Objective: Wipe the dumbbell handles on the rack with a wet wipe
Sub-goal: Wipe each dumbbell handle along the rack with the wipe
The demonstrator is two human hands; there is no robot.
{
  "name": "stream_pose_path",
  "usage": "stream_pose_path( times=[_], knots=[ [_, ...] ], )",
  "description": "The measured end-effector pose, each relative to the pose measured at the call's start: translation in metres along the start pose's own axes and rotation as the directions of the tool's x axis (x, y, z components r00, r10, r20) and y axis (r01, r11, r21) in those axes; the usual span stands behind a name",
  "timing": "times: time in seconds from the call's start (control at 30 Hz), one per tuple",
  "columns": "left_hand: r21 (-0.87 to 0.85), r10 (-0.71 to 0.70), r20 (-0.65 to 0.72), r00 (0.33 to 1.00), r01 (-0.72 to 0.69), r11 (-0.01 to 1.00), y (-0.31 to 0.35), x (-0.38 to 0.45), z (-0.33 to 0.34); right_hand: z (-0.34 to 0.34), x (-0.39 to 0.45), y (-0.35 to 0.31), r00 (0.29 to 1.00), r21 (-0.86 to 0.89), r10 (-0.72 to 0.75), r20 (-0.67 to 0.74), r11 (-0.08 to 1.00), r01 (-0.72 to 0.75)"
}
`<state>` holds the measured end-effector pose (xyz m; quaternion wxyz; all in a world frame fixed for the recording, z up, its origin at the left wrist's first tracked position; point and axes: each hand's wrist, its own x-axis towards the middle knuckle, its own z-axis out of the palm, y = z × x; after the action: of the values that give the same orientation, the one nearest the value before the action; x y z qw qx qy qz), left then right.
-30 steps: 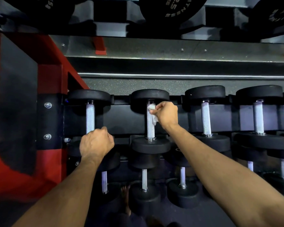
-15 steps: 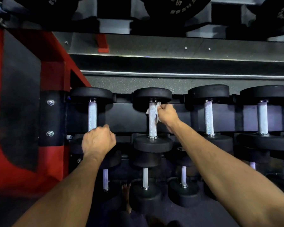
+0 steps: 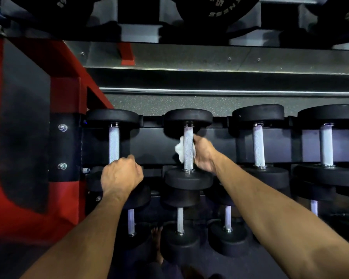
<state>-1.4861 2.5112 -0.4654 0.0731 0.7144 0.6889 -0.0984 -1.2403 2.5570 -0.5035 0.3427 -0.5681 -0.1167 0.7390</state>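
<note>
Right hand (image 3: 202,154) curled around the knurled handle (image 3: 188,146) of the second dumbbell from the left on the upper rack row, gripping it from the right side with the white wet wipe (image 3: 180,150) bunched behind and sticking out on the left of the bar. Hand sits on the lower half of the handle, just above the near black head (image 3: 188,178); upper part of the bar bare. Left hand (image 3: 120,177) is a closed fist resting at the near end of the leftmost dumbbell (image 3: 114,144), covering the bottom of its handle and most of its near head; cannot tell if the fingers actually hold anything, they're hidden under the knuckles. Two more dumbbells to the right, third (image 3: 258,148) and fourth (image 3: 326,147), untouched, handles fully visible. Lower row of smaller dumbbells (image 3: 180,220) below, partly blocked by both forearms. Red rack frame (image 3: 65,93) with black bolted bracket (image 3: 62,147) on the left. Weight plates (image 3: 216,9) on a shelf above. Speckled floor (image 3: 169,103) behind the rack.
</note>
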Motion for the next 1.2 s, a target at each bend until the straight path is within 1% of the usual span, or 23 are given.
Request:
stream_pose_path(
  times=[0.03,0.1,0.13,0.17,0.23,0.27,0.3,0.37,0.43,0.5,0.53,0.67,0.7,0.73,0.77,0.83,0.9,0.97,1.03,1.07,1.13,1.2],
  knots=[
    [-0.002,0.0,0.001,1.0,0.0,1.0,0.0,0.0,0.0,-0.004,-0.003,0.008,0.996,-0.008,0.035,0.079,0.999,-0.034],
    [0.0,0.004,-0.002,1.0,-0.004,1.0,0.0,0.001,0.0,-0.008,-0.005,0.011,0.988,-0.064,0.048,0.144,0.997,-0.039],
    [0.001,0.002,0.0,1.0,-0.002,1.0,0.0,0.0,0.001,-0.005,-0.004,0.006,0.989,-0.069,0.047,0.137,0.997,-0.037],
    [0.002,0.002,0.0,1.0,-0.002,1.0,0.0,0.0,0.001,-0.002,0.0,-0.002,0.992,-0.03,0.039,0.121,0.999,-0.035],
    [0.007,0.007,-0.009,1.0,-0.007,1.0,0.0,0.0,0.001,0.006,0.013,-0.019,0.999,0.077,0.002,0.032,0.997,-0.004],
    [0.012,0.007,-0.009,1.0,-0.007,1.0,0.0,0.0,0.0,0.01,0.017,-0.025,1.0,0.102,-0.012,0.002,0.995,0.011],
    [0.014,0.003,-0.003,1.0,-0.003,1.0,-0.001,0.0,0.001,0.012,0.019,-0.025,1.0,0.114,-0.014,0.005,0.993,0.013],
    [0.003,0.003,0.003,1.0,-0.003,1.0,0.0,0.0,0.0,0.01,0.012,-0.016,0.999,0.08,0.018,0.047,0.997,-0.022],
    [0.001,0.002,0.003,1.0,-0.002,1.0,0.0,-0.001,0.0,0.002,0.004,0.002,0.992,-0.014,0.085,0.097,0.996,-0.084],
    [-0.003,-0.001,0.006,1.0,0.001,1.0,0.0,0.0,0.0,-0.003,0.0,0.008,0.983,-0.06,0.137,0.122,0.99,-0.13],
    [-0.004,-0.001,0.005,1.0,0.001,1.0,0.0,0.0,0.0,-0.002,0.002,0.004,0.984,-0.061,0.14,0.109,0.989,-0.134],
    [0.005,0.002,-0.001,1.0,-0.002,1.0,0.0,-0.001,0.0,0.012,0.014,-0.025,1.0,0.139,0.004,0.024,0.99,-0.007],
    [0.008,-0.001,0.004,1.0,0.001,1.0,0.0,-0.001,0.0,0.011,0.02,-0.023,1.0,0.174,-0.01,0.001,0.985,0.01],
    [0.008,-0.001,0.001,1.0,0.001,1.0,0.0,-0.001,0.0,0.01,0.021,-0.02,1.0,0.16,-0.019,-0.019,0.987,0.022],
    [0.009,0.001,-0.004,1.0,-0.001,1.0,0.001,-0.002,-0.001,0.005,0.022,-0.012,1.0,0.127,-0.02,0.0,0.992,0.02],
    [0.019,-0.002,-0.006,1.0,0.002,1.0,0.002,-0.002,-0.002,-0.005,0.015,0.007,1.0,-0.051,0.0,0.012,0.999,0.001],
    [0.021,-0.003,-0.003,1.0,0.004,1.0,0.002,-0.001,-0.002,-0.012,0.003,0.019,0.996,-0.207,0.032,-0.079,0.977,-0.048],
    [0.017,-0.001,-0.004,1.0,0.001,1.0,0.002,-0.002,-0.003,-0.016,-0.002,0.021,0.98,-0.381,-0.034,-0.194,0.923,-0.043],
    [0.011,-0.001,-0.002,1.0,0.001,1.0,0.003,-0.003,-0.004,-0.019,-0.009,0.014,0.959,-0.599,-0.101,-0.266,0.796,-0.082],
    [0.007,0.001,-0.001,1.0,-0.001,1.0,0.003,-0.002,-0.004,-0.018,-0.014,0.011,0.951,-0.634,-0.125,-0.282,0.768,-0.088],
    [0.001,0.004,0.002,1.0,-0.004,1.0,0.002,-0.001,-0.002,-0.017,-0.021,0.009,0.929,-0.665,-0.205,-0.309,0.745,-0.056],
    [0.002,0.001,0.004,1.0,-0.001,1.0,0.001,-0.001,-0.003,-0.013,-0.027,0.005,0.877,-0.743,-0.349,-0.331,0.67,-0.014]
  ],
)
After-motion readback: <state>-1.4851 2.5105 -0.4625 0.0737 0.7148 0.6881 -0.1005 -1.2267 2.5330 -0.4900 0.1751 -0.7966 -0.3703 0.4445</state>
